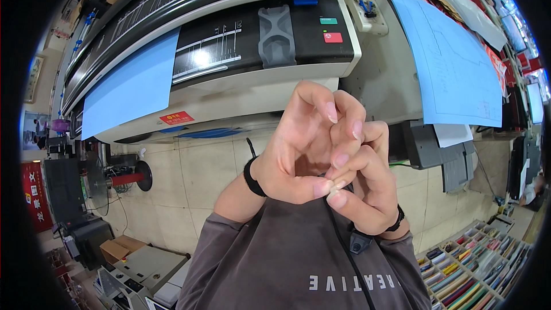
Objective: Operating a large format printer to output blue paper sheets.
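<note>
Your left hand point(293, 155) and right hand point(370, 186) meet, fingers curled, fingertips close together; I cannot tell whether they pinch anything. Just beyond your fingers stands the wide machine point(221, 37), glossy black edged in cream; to their left, a smooth light-blue sheet point(135, 83) drapes its front.

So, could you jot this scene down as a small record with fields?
Left hand: fingers curled, thumb tip close to the other thumb's
Right hand: fingers bent, thumb below them
Held item: cannot tell if there is one
Machine: wide, black and white, beyond the hands
Green button: on the machine's right end
Red button: just nearer the hands
Left sheet: blue, on the machine
Right sheet: blue, faint lines
</note>
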Demonstrator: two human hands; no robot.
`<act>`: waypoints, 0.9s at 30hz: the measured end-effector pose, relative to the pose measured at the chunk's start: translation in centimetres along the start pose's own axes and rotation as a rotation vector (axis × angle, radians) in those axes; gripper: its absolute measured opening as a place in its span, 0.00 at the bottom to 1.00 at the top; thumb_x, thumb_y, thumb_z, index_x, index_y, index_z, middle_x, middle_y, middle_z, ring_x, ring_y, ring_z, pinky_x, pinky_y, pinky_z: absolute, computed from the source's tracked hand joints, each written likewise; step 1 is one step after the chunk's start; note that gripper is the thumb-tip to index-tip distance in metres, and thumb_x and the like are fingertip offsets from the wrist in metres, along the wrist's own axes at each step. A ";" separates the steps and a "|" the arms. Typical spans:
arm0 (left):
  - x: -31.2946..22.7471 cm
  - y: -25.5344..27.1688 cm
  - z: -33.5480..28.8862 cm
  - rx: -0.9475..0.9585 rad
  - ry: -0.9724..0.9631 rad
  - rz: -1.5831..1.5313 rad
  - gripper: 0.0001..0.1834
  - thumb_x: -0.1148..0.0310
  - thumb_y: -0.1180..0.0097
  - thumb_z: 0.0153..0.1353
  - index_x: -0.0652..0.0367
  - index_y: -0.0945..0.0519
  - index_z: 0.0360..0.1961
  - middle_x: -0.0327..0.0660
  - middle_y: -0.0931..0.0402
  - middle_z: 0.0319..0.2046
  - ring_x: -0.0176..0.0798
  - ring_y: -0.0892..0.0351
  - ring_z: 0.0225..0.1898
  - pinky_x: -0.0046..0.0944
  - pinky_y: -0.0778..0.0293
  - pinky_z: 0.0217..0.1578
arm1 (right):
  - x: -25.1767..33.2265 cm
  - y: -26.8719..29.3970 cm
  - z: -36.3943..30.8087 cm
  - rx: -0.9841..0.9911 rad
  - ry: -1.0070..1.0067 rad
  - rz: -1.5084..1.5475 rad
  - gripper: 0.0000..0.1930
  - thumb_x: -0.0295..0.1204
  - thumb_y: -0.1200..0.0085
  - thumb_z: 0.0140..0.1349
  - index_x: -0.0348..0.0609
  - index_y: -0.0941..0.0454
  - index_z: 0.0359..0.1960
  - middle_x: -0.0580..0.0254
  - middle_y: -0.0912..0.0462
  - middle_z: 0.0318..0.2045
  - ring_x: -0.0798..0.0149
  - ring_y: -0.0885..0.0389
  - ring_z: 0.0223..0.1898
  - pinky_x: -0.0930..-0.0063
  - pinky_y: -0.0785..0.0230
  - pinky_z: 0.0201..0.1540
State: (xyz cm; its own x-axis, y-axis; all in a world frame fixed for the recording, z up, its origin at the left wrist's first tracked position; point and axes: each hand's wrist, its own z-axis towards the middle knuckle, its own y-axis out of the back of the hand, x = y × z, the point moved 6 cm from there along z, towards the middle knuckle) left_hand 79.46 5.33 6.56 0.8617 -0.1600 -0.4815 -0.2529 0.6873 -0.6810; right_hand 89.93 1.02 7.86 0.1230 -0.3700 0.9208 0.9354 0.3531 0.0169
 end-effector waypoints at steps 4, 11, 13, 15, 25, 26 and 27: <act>-0.1 0.0 0.1 0.004 -0.018 -0.031 0.39 0.87 0.34 0.48 0.48 0.38 0.58 0.46 0.37 0.51 0.28 0.31 0.37 0.24 0.25 0.27 | 0.0 0.2 0.1 -0.026 -0.013 0.053 0.08 0.27 0.36 0.61 0.42 0.20 0.39 0.67 0.23 0.50 0.62 0.37 0.52 0.69 0.42 0.56; 0.0 0.0 0.2 0.042 0.020 -0.008 0.39 0.88 0.41 0.50 0.46 0.40 0.60 0.44 0.38 0.54 0.30 0.29 0.40 0.31 0.25 0.39 | 0.0 0.4 0.2 0.034 0.034 -0.046 0.07 0.27 0.36 0.61 0.42 0.20 0.39 0.67 0.24 0.50 0.62 0.37 0.52 0.69 0.41 0.56; 0.1 0.0 0.2 0.047 0.019 0.019 0.39 0.87 0.41 0.50 0.46 0.41 0.60 0.44 0.38 0.55 0.30 0.29 0.40 0.31 0.25 0.39 | -0.3 0.6 0.0 -0.010 -0.038 0.041 0.07 0.27 0.38 0.61 0.41 0.20 0.39 0.66 0.24 0.50 0.62 0.37 0.53 0.70 0.39 0.55; 0.1 -0.1 0.3 0.080 0.006 0.172 0.37 0.86 0.42 0.52 0.46 0.42 0.59 0.44 0.38 0.55 0.30 0.29 0.40 0.31 0.25 0.41 | -0.5 0.8 0.0 -0.015 -0.048 0.103 0.06 0.26 0.39 0.61 0.41 0.20 0.39 0.64 0.24 0.50 0.62 0.37 0.54 0.70 0.39 0.55; 0.0 0.6 0.4 0.064 0.009 0.046 0.37 0.86 0.41 0.52 0.47 0.42 0.59 0.45 0.39 0.54 0.31 0.29 0.35 0.34 0.24 0.36 | -1.4 1.2 0.1 0.033 -0.102 0.242 0.16 0.31 0.44 0.51 0.39 0.19 0.42 0.60 0.28 0.54 0.60 0.38 0.58 0.66 0.41 0.63; 0.0 0.7 0.4 0.067 0.013 0.044 0.37 0.86 0.40 0.52 0.47 0.41 0.59 0.45 0.39 0.54 0.31 0.30 0.35 0.34 0.25 0.36 | -1.6 1.2 0.2 0.048 -0.118 0.230 0.16 0.31 0.44 0.51 0.39 0.19 0.42 0.60 0.28 0.54 0.60 0.38 0.58 0.66 0.41 0.63; 0.1 0.9 0.5 0.064 0.031 0.048 0.37 0.87 0.40 0.52 0.47 0.40 0.59 0.44 0.39 0.54 0.31 0.30 0.36 0.33 0.25 0.35 | -1.5 1.3 0.4 0.075 -0.073 0.164 0.17 0.30 0.44 0.51 0.38 0.19 0.44 0.58 0.28 0.54 0.60 0.37 0.58 0.66 0.41 0.63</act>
State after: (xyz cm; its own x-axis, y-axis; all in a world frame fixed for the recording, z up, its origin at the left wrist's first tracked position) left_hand 79.58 6.24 6.19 0.8348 -0.1469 -0.5305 -0.2644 0.7383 -0.6205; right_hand 90.81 2.36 6.61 0.2444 -0.2397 0.9396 0.8775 0.4671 -0.1090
